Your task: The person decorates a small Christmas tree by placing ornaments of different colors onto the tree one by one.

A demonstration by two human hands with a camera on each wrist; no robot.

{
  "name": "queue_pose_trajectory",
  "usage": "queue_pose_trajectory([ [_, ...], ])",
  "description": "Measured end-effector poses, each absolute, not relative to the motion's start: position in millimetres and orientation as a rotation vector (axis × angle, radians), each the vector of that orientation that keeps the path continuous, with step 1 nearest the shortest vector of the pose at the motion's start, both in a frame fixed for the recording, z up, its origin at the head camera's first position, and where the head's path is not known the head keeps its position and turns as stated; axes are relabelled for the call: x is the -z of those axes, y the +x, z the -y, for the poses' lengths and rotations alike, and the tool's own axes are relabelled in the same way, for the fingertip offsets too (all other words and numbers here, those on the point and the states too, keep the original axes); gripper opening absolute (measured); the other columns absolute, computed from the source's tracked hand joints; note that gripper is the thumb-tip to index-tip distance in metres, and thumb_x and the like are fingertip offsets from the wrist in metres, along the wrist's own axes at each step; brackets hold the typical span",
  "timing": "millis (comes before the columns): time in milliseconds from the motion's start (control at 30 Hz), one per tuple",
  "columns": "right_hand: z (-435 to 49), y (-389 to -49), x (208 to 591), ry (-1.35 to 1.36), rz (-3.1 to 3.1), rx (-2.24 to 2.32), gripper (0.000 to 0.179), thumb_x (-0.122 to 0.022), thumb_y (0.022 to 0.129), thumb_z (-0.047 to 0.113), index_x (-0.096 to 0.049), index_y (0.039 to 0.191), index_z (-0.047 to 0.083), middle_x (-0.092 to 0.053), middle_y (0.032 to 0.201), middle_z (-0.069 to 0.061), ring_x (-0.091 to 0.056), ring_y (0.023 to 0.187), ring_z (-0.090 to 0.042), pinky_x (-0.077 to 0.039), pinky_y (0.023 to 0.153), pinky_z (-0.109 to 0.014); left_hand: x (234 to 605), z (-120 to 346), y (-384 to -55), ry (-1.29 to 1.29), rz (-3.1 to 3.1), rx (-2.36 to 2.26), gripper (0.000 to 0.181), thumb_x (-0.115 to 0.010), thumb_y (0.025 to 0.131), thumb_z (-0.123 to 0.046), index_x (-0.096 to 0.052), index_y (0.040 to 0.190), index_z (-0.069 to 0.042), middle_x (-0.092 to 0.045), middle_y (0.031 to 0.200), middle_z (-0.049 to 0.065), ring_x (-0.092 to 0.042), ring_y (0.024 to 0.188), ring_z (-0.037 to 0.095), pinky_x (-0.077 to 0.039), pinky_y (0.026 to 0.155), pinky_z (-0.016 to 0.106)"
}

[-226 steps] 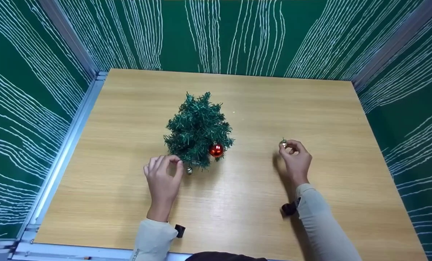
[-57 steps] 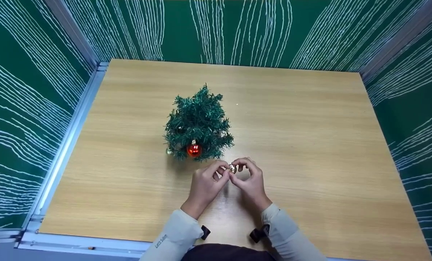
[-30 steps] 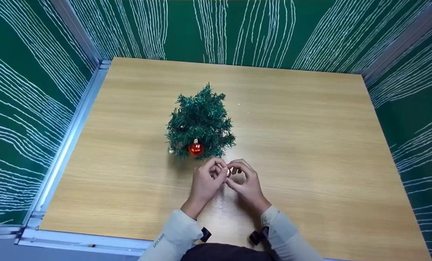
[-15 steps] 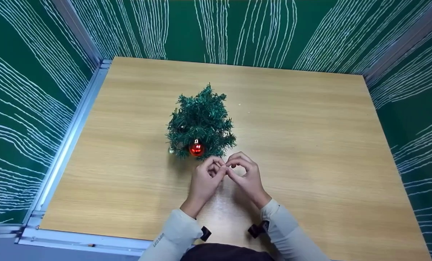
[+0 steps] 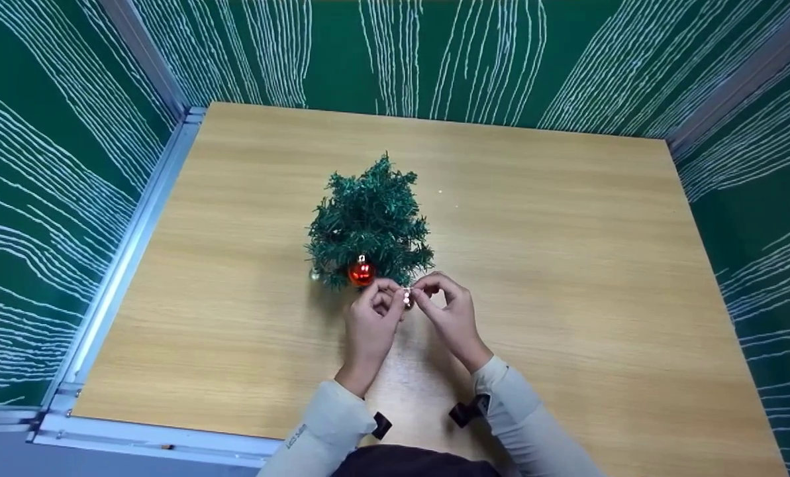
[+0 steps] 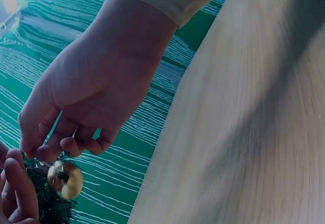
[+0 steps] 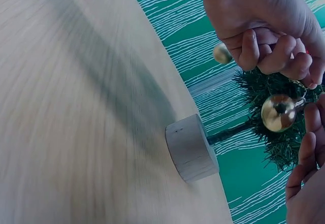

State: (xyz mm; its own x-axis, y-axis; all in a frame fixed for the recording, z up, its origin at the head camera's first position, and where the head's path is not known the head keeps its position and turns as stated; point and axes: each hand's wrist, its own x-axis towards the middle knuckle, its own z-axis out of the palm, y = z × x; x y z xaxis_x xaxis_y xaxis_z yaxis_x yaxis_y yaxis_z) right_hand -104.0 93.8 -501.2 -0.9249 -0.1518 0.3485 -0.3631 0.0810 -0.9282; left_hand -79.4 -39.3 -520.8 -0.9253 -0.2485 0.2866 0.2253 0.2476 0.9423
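Note:
A gold bauble (image 5: pixel 407 298) hangs between my two hands at the front edge of a small green Christmas tree (image 5: pixel 371 218). My left hand (image 5: pixel 370 324) pinches at its cap and loop with thumb and forefinger. From the other side my right hand (image 5: pixel 453 317) pinches there too, its fingertips nearly meeting the left ones. In the right wrist view the bauble (image 7: pixel 278 112) dangles below both sets of fingertips, in front of the branches. A shiny red bauble (image 5: pixel 361 272) hangs on the tree's front, with another small pale gold bauble (image 5: pixel 314 274) at its left side.
The tree stands on a round pale base (image 7: pixel 190 148) on the wooden table (image 5: pixel 567 265). Green walls with white lines surround the back and sides. A metal rail (image 5: pixel 149 437) runs along the table's front left edge.
The right hand has brought the gold bauble from the right to the tree, where the left hand joins it. The tree has turned, its red bauble shifting left. Lately both hands rose slightly towards the branches.

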Motion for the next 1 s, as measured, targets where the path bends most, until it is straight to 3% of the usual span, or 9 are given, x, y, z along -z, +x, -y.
queue_pose_trajectory([
  [133,-92,-106,498,0.475,2.196,-1.946,0.005,-0.066,0.088,-0.005,-0.066,0.086,-0.009,-0.066,0.081,-0.012,-0.054,0.078,-0.007,-0.044,0.075,-0.027,521,35,-82,0.066,2.13,1.62,0.004,-0.071,0.088,-0.01,-0.067,0.087,-0.009,-0.062,0.056,-0.003,-0.052,0.047,0.003,-0.043,0.046,0.018],
  [367,-88,-110,494,0.394,2.217,-1.898,0.007,-0.066,0.088,-0.003,-0.066,0.086,-0.009,-0.062,0.077,0.001,-0.052,0.073,-0.006,-0.043,0.071,-0.024,522,30,-84,0.143,2.132,1.499,0.004,-0.07,0.09,-0.014,-0.069,0.087,-0.011,-0.064,0.056,-0.005,-0.056,0.047,0.001,-0.04,0.044,0.017],
  [533,-83,-112,491,0.322,2.26,-1.868,0.006,-0.067,0.088,-0.002,-0.067,0.085,-0.007,-0.061,0.074,-0.002,-0.051,0.068,-0.008,-0.042,0.067,-0.024,526,28,-85,0.202,2.175,1.395,0.004,-0.071,0.089,-0.016,-0.07,0.087,-0.012,-0.062,0.056,-0.009,-0.054,0.046,-0.001,-0.038,0.043,0.018],
  [1000,-81,-108,500,0.265,2.318,-1.812,0.007,-0.068,0.089,0.002,-0.07,0.087,-0.004,-0.06,0.073,0.003,-0.049,0.067,-0.005,-0.039,0.066,-0.021,536,30,-84,0.172,2.243,1.187,0.003,-0.069,0.088,-0.014,-0.068,0.09,-0.012,-0.061,0.057,-0.007,-0.051,0.046,0.001,-0.035,0.044,0.015],
])
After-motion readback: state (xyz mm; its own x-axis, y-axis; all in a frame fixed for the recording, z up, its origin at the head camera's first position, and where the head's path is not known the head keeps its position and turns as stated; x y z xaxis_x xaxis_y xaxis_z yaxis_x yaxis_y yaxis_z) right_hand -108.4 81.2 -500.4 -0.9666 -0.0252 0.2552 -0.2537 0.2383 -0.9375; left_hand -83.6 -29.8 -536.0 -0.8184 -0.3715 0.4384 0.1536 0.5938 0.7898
